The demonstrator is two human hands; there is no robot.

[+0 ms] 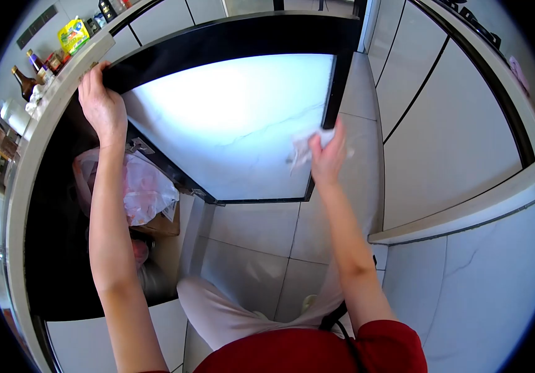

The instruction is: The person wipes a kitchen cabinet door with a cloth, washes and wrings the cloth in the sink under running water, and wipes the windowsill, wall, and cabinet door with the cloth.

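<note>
One cabinet door [230,118], black-framed and pale-faced, takes up most of my feed, standing swung out around 12 o'clock from the cabinet [81,342]. I count two hinges [138,147] along its lower-left edge. Inside the cabinet, toward 9 o'clock, I make out at least one pinkish-white plastic bag [149,186]; I cannot tell whether more lie folded in with it. There are two hands, both belonging to the wearer. My left hand [102,109], at 10 o'clock, is curled over the door's upper-left corner, clamped on the frame. My right hand [328,158], at 2 o'clock, is closed on one white cloth [300,148], which sits over the door's right edge, partly across the pale face. On the worktop [15,205] at 10 o'clock stands one yellow pouch [73,35]. Smallest, I see two dark bottles [25,84] farther along.

I judge the work midway: the door is out and steadied, and the cloth is at its edge. How much of the face is covered and how much is left, I cannot tell; the cloth is blurred.
</note>
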